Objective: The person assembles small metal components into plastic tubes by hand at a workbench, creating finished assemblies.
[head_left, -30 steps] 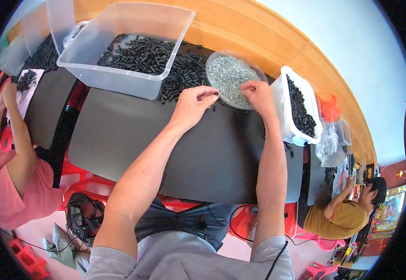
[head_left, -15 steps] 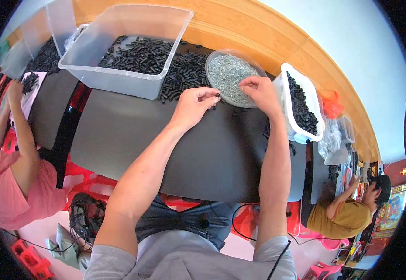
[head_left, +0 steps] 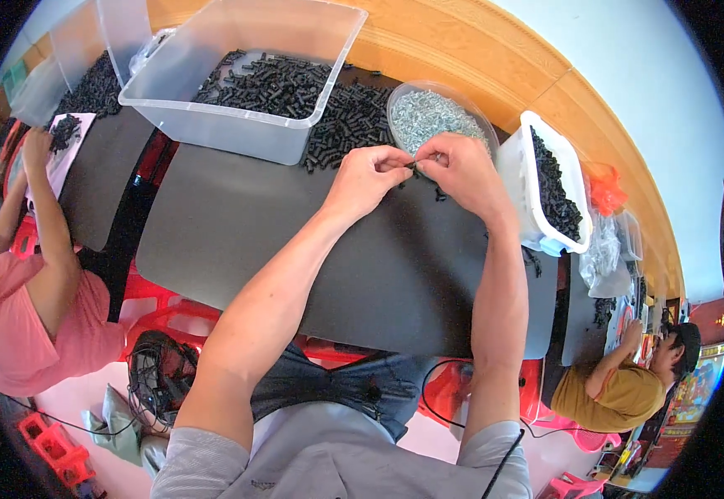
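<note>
My left hand (head_left: 366, 183) pinches a small black cylindrical piece (head_left: 412, 165) between thumb and fingertips, above the dark table. Thumb and fingers of my right hand (head_left: 464, 172) are closed right against that piece; whatever they pinch is too small and covered to make out. Just beyond my hands sits a round clear tub (head_left: 392, 121) of small, thin silvery pieces (head_left: 434, 112). Loose black cylindrical pieces (head_left: 352, 116) are heaped to its left, and a few lie beneath my fingertips.
A large clear bin (head_left: 212, 135) with more black pieces stands at the back left. On the right is a white tub (head_left: 518, 170) full of them, beside plastic bags (head_left: 601, 254). A person in pink (head_left: 46, 324) works at left, another in mustard (head_left: 611, 391) at right.
My right hand has come away from the tub of silvery pieces and met my left hand at the black piece. The whole view has shifted slightly.
</note>
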Available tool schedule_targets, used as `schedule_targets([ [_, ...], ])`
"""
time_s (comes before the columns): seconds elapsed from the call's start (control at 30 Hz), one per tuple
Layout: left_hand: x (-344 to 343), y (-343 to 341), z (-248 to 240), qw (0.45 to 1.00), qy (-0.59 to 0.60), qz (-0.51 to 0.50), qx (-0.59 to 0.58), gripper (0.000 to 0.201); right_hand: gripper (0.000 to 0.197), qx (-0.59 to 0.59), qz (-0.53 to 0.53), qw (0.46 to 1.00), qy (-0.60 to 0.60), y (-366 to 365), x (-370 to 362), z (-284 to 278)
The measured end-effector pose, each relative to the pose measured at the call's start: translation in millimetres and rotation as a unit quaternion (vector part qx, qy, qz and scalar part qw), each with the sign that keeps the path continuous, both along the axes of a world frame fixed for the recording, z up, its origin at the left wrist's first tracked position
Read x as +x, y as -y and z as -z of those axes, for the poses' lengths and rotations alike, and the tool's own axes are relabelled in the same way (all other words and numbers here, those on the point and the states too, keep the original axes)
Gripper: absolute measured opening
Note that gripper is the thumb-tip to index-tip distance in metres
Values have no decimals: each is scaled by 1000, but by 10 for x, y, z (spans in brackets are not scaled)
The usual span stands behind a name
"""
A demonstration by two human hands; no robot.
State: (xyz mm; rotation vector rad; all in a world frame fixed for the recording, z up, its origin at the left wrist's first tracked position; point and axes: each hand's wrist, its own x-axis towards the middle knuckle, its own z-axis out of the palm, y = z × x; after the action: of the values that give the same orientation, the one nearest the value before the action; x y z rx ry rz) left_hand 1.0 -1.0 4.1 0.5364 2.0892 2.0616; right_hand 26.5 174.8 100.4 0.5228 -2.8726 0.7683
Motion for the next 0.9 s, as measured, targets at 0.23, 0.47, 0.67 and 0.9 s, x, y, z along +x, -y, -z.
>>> schedule_targets([
  [0.23,-79,15,70,994,20,-50,92,23,13,3,27,999,-26,109,25,-17],
  [0.47,-119,76,23,977,75,-90,181,27,15,144,-49,982,-108,214,32,415],
  [0.67,-101,86,-15,977,87,-87,173,27,9,228,-57,968,-89,256,11,497],
  [0.9,-107,83,5,981,81,-66,161,27,14,173,-60,982,-44,267,-10,495],
])
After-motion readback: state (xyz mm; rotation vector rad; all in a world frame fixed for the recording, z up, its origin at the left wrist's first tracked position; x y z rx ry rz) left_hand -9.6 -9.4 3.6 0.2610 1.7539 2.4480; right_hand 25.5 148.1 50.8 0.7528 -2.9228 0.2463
